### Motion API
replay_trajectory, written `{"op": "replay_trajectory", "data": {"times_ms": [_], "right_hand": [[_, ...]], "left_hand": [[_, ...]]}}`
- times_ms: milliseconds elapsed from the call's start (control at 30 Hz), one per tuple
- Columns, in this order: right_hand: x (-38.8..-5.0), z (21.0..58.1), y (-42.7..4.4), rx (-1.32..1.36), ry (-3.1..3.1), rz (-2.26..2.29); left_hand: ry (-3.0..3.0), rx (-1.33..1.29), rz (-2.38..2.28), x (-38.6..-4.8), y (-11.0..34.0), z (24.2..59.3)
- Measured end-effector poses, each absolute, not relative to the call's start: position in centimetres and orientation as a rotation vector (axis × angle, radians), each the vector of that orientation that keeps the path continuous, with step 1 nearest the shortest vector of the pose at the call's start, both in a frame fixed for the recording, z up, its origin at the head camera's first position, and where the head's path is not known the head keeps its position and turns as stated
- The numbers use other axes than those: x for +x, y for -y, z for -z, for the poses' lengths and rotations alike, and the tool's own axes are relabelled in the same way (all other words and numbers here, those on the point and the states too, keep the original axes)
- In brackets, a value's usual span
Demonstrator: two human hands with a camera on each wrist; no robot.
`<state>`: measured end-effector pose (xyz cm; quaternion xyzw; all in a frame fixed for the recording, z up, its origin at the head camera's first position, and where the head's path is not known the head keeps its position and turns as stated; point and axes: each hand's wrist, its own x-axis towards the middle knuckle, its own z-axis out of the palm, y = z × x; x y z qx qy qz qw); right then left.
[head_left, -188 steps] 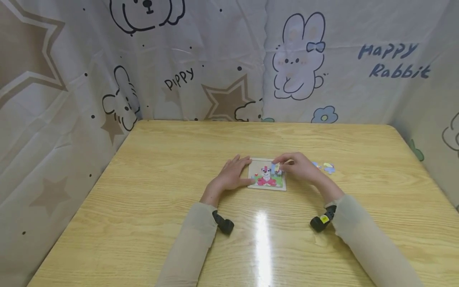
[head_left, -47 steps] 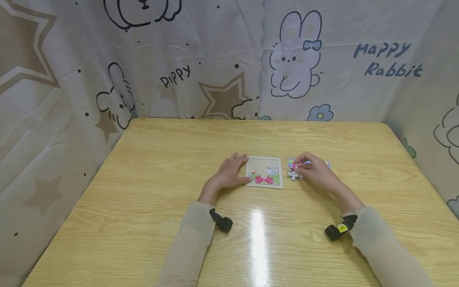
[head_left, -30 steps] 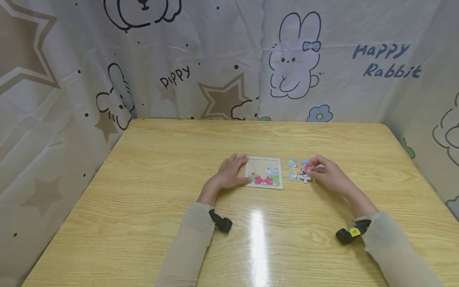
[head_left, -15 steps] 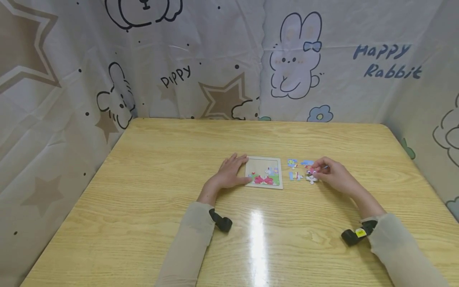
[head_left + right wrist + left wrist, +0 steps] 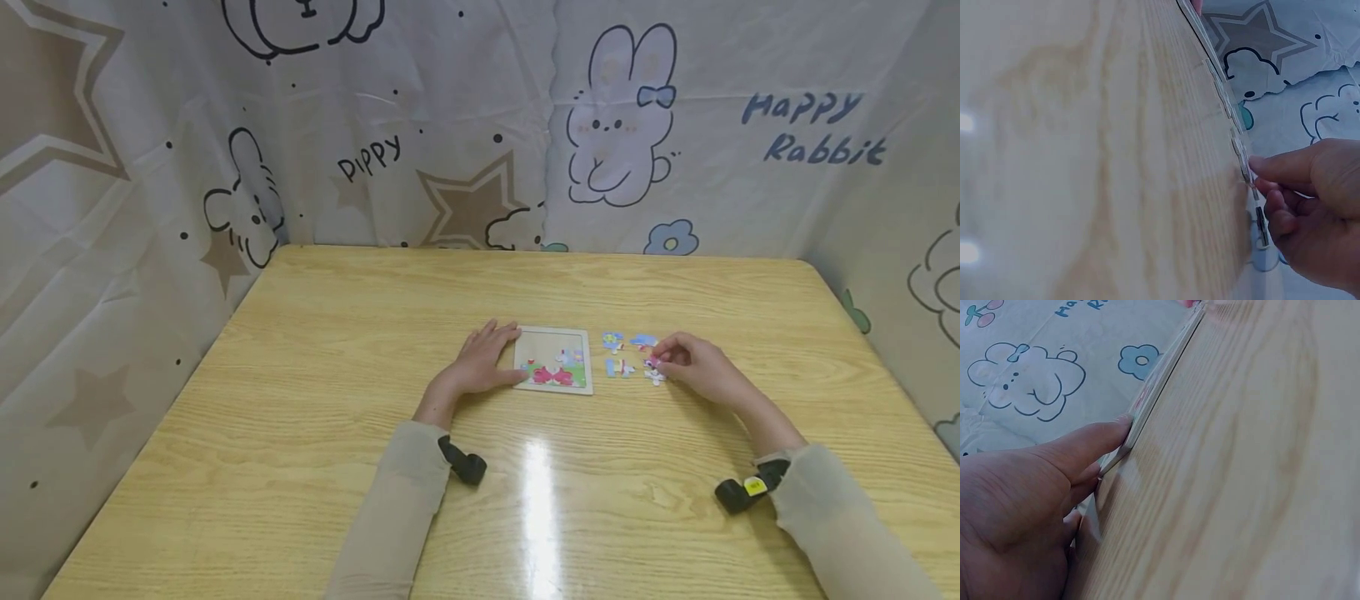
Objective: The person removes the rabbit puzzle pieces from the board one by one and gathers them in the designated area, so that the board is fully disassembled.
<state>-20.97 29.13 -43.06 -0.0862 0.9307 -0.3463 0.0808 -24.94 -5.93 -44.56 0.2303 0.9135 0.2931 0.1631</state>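
My left hand [image 5: 480, 362] lies spread at the left side of a shallow puzzle board [image 5: 553, 332]. Its thumb rests on the near left corner and a fingertip touches the far left corner. In the left wrist view the straight thumb of that hand [image 5: 1029, 487] presses on the board's edge. Pink, white and green pieces fill the board's lower part, while its upper left shows bare backing. To the right, my right hand [image 5: 697, 367] pinches a pink and white puzzle piece [image 5: 655, 377] at table level. The right wrist view shows this hand's [image 5: 1329, 200] thumb on a piece.
Between the board and my right hand lie loose jigsaw pieces: a blue and yellow one [image 5: 612, 340], a blue one [image 5: 642, 341] and a blue and white one [image 5: 620, 368]. The wooden table [image 5: 375, 325] meets a printed cloth [image 5: 450, 100] at its back.
The right hand has carried the pink and white puzzle piece rightward from near the board to beside the loose pieces. More pieces lie right of the board than 6.3 s ago. The left hand stays put.
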Motion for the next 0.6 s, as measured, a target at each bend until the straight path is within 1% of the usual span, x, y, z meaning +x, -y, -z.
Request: {"op": "replay_trajectory", "data": {"times_ms": [200, 600], "right_hand": [[-21.4, 42.8, -27.7, -0.35, -2.822, 1.06], [-23.5, 43.3, -23.4, -0.667, -2.676, 1.084]], "left_hand": [[-2.603, 0.656, -0.842, -24.9, 6.1, 44.4], [-2.598, 0.668, -0.858, -24.9, 6.0, 44.4]]}}
